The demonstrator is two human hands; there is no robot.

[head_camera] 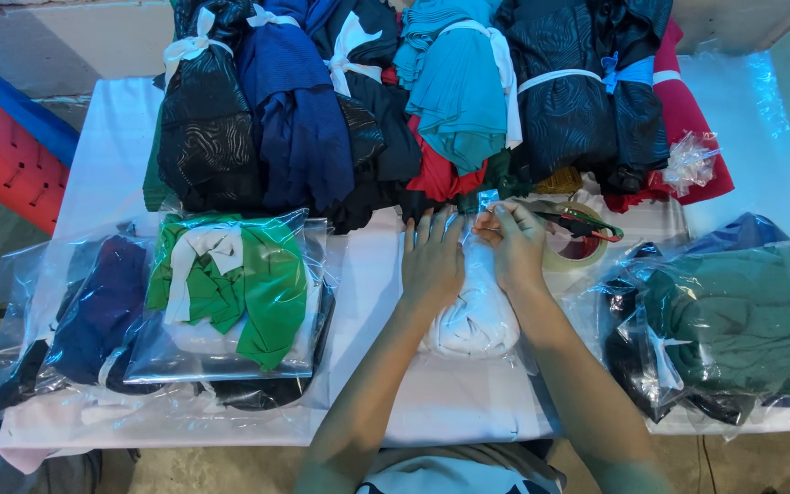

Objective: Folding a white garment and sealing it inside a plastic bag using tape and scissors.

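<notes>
A rolled white garment in a clear plastic bag (475, 320) lies on the white table (372, 265) in front of me. My left hand (432, 261) presses flat on the bag's left side, fingers spread toward its far end. My right hand (511, 245) pinches the bag's open far end (489, 203), fingers curled on the plastic. Just right of that hand lie a tape roll (578, 259) and scissors with green and red handles (587, 222).
Tied bundles of dark, blue, teal and red cloth (413, 101) fill the far side. Bagged green and white garments (230, 293) and a bagged dark blue one (98, 311) lie at left. Bagged dark green clothing (733, 320) sits at right.
</notes>
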